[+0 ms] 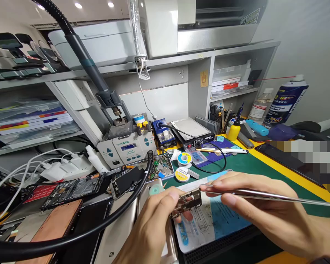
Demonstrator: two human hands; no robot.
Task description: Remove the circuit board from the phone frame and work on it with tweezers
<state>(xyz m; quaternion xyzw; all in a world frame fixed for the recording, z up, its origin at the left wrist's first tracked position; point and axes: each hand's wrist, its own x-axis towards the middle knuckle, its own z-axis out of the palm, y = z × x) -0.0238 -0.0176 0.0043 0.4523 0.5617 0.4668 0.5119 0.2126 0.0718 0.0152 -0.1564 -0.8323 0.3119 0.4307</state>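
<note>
Between the thumb and fingers of my left hand is a small dark circuit board, held up above a blue and white mat. My right hand pinches a pair of long metal tweezers, whose rear end points to the right. The tweezers' tips are close to the board's upper right corner; whether they touch it cannot be made out. Part of the board is hidden behind my left fingers.
A thick black hose curves across the left side, over several phones. Behind stand a rework station, solder reels and a tray of board parts. A yellow bottle and spray can stand at the back right.
</note>
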